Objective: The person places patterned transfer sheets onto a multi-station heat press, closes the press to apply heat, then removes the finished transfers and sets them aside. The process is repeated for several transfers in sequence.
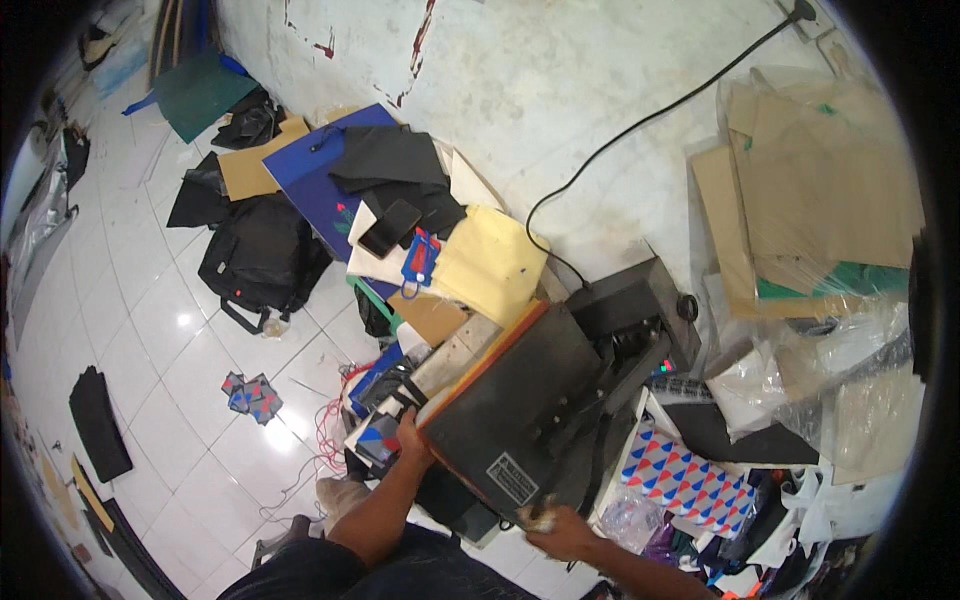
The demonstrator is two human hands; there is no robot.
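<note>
A heat-press-like machine [515, 410] with a wide dark top plate stands tilted in view before me. My left hand [411, 440] is at the plate's left edge, beside small blue, grey and red patterned pieces [379, 440]. Its fingers are partly hidden, so I cannot tell whether they hold anything. At the plate's near corner, my right hand [565, 535] is closed round a tan, worn-looking handle [538, 515]. An orange-brown edge runs along the plate's left side.
Yellow cloth [488, 262], a phone [390, 229] and dark fabric lie beyond the machine. A black bag [262, 255] and patterned pieces [252, 397] rest on the tiles. A black cable [640, 122] runs to the wall. Wrapped brown sheets [820, 190] lean at right.
</note>
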